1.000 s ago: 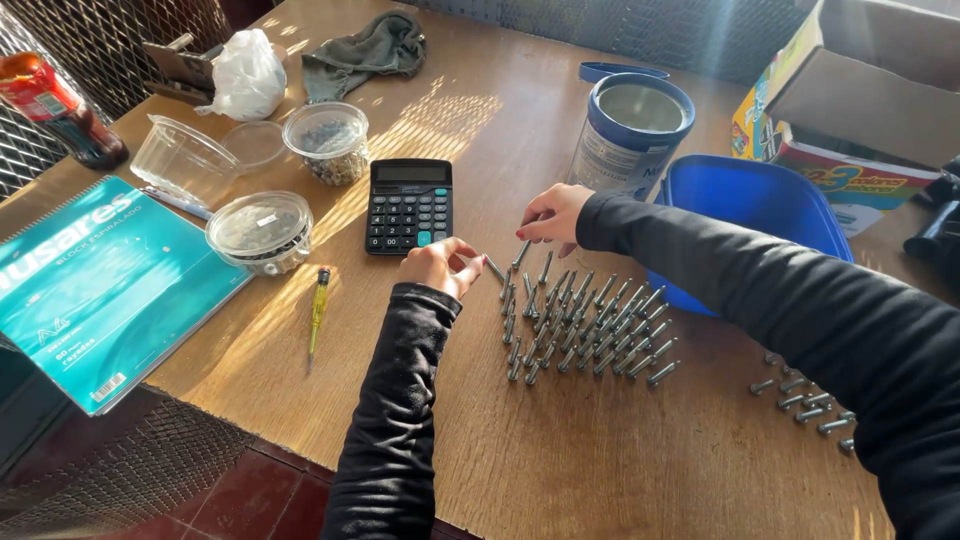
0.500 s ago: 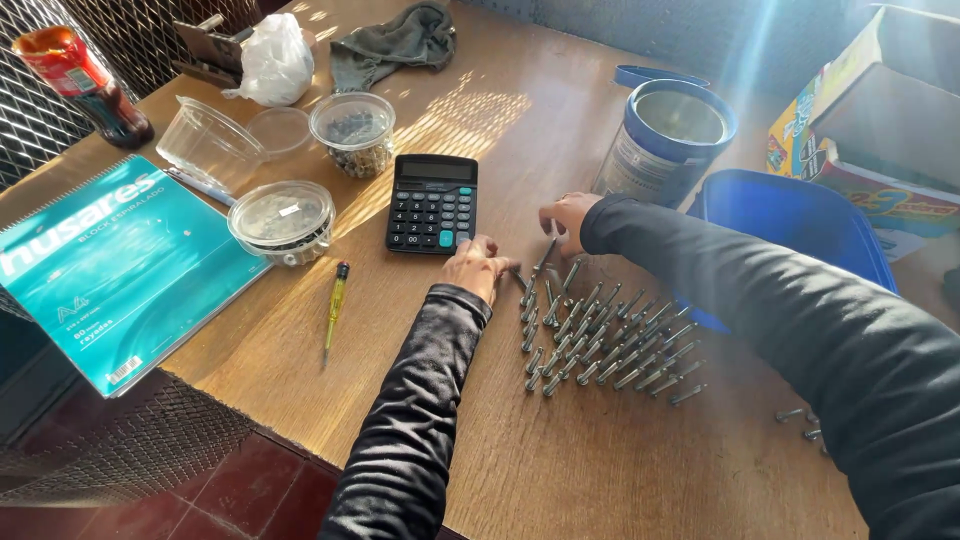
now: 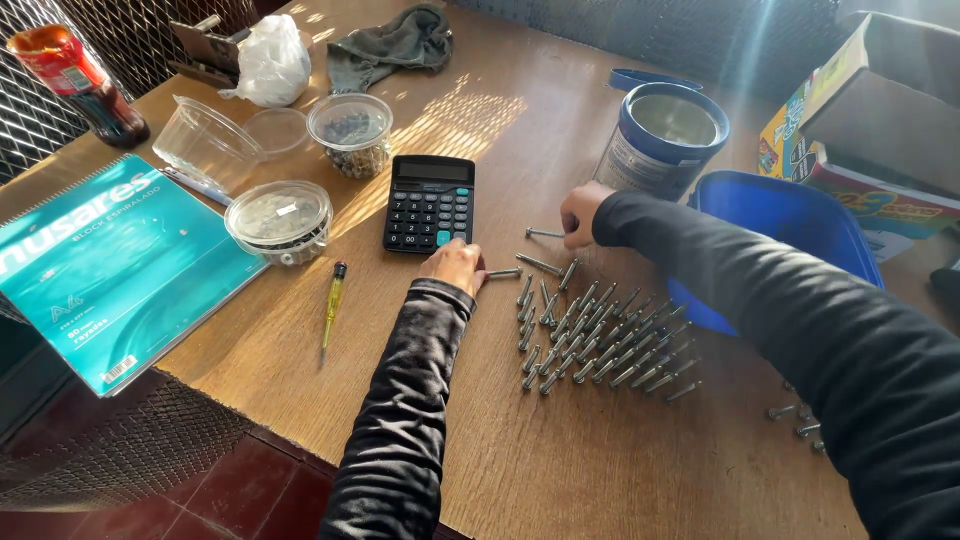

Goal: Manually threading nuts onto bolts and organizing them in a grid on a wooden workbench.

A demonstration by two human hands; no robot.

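Observation:
On the wooden table (image 3: 560, 470) lies a spread of several grey metal bolts (image 3: 600, 335) in slanted rows. My left hand (image 3: 455, 265) rests beside the calculator (image 3: 430, 203) with its fingertips on one bolt (image 3: 505, 272) lying apart from the rows. My right hand (image 3: 580, 212) is further back, fingers pinched at the end of another single bolt (image 3: 543, 234). Both arms wear dark sleeves.
A blue tin can (image 3: 660, 140) and a blue plastic tub (image 3: 780, 235) stand at the right, cardboard boxes (image 3: 880, 110) behind. At the left lie a teal notebook (image 3: 100, 270), lidded plastic cups (image 3: 280, 220), a yellow screwdriver (image 3: 333, 300) and a bottle (image 3: 85, 85). A few loose bolts (image 3: 800, 420) sit far right.
Both hands have drawn away from the top of the bolt rows. The right hand moved back toward the can with one bolt, the left slid one bolt out toward the calculator.

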